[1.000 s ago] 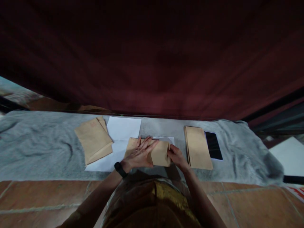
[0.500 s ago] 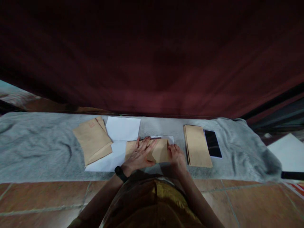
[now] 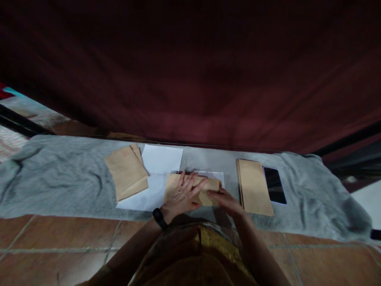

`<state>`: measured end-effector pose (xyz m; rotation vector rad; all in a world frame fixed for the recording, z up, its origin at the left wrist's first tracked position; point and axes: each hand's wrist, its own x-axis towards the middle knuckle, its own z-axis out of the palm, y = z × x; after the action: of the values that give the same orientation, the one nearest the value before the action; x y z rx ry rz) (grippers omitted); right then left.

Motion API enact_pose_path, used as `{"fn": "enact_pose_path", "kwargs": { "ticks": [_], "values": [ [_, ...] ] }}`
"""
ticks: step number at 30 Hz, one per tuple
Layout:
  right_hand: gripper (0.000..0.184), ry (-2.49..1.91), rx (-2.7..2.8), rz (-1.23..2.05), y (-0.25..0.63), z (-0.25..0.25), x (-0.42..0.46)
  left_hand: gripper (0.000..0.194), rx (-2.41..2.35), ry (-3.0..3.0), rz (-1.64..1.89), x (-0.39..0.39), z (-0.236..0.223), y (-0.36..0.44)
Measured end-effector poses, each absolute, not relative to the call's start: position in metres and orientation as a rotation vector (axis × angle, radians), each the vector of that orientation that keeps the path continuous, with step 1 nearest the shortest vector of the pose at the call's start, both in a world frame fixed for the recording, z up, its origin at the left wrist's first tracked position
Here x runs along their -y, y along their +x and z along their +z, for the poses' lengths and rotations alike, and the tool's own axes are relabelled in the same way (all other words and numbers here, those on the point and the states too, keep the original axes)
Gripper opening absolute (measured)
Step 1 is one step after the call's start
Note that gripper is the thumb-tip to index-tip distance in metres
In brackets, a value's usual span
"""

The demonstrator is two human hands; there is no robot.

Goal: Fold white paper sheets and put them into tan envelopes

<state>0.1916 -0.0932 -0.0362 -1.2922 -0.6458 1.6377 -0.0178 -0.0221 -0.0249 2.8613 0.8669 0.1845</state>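
Note:
My left hand (image 3: 183, 196), with a dark band on its wrist, lies flat with fingers spread on a brown paper envelope (image 3: 205, 200), pressing it down. At the envelope's right end, my right hand (image 3: 228, 200) grips the edge, the thumb resting on top and the other fingers partly hidden. White sheets of paper (image 3: 163, 157) lie under and to the left of this envelope. Another white paper edge (image 3: 218, 174) shows behind it.
More brown envelopes (image 3: 126, 167) lie loosely at the left, overlapping the white paper. On the right sit a neat stack of brown envelopes (image 3: 256, 188) and a phone (image 3: 275, 184). Everything rests on a grey cloth (image 3: 74, 190); a dark red curtain-like fabric (image 3: 205, 99) rises behind.
My right hand has shifted its grip, with the thumb now on top of the envelope's right end. My left hand stays flat on it. The whole view has shifted slightly.

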Motion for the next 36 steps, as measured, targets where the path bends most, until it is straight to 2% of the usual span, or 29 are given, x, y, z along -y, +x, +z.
{"fn": "enact_pose_path", "kwargs": {
  "ticks": [6, 10, 23, 30, 36],
  "values": [
    [0.049, -1.250, 0.574, 1.691, 0.197, -0.036, 0.094, 0.109, -0.827, 2.868, 0.159, 0.012, -0.020, -0.029],
    [0.054, -1.250, 0.560, 1.685, 0.209, -0.027, 0.099, 0.114, -0.849, 2.826, 0.077, 0.003, -0.019, -0.042],
    [0.051, -1.271, 0.479, 1.672, 0.205, -0.026, 0.100, 0.110, -0.780, 2.806, 0.078, 0.011, -0.020, -0.038],
    [0.043, -1.183, 0.618, 1.756, 0.215, -0.020, 0.102, 0.096, -0.812, 2.785, 0.071, 0.014, -0.016, -0.022],
    [0.047, -1.168, 0.637, 1.694, 0.213, -0.011, 0.097, 0.106, -0.759, 2.814, 0.064, 0.013, -0.024, -0.019]
  ]
}}
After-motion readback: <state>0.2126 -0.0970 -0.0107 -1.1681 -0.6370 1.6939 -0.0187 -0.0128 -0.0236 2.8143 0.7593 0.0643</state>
